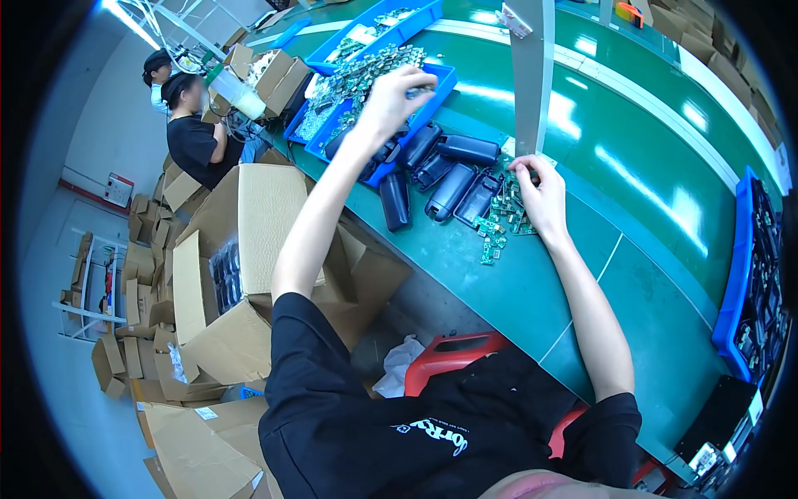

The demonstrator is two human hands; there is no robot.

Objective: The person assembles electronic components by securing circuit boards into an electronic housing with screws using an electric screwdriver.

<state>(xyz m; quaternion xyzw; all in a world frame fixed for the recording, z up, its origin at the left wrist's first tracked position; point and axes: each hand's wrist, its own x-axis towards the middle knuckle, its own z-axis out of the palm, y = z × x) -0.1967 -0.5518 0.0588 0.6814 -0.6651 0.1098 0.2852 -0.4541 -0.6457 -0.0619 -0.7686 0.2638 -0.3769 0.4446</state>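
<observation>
My left hand (pixel 387 104) is over a blue bin (pixel 447 90) heaped with small green circuit boards (pixel 378 68). Its fingers are curled in, and something small and dark shows by the fingertips, too unclear to name. My right hand (pixel 542 198) rests by a loose pile of small green circuit boards (pixel 492 237) on the green table (pixel 465 258). Thumb and forefinger meet in a pinch there; whatever lies between them is hidden. Between the hands lie several dark plastic housings (pixel 451 191), some with the hollow side up.
A grey post (pixel 532 75) rises from the table just beyond my right hand. A blue tray (pixel 731 283) of dark parts stands at the far right. Open cardboard boxes (pixel 249 249) crowd the left, near a red stool (pixel 449 353). Another person (pixel 199 137) works at the back left.
</observation>
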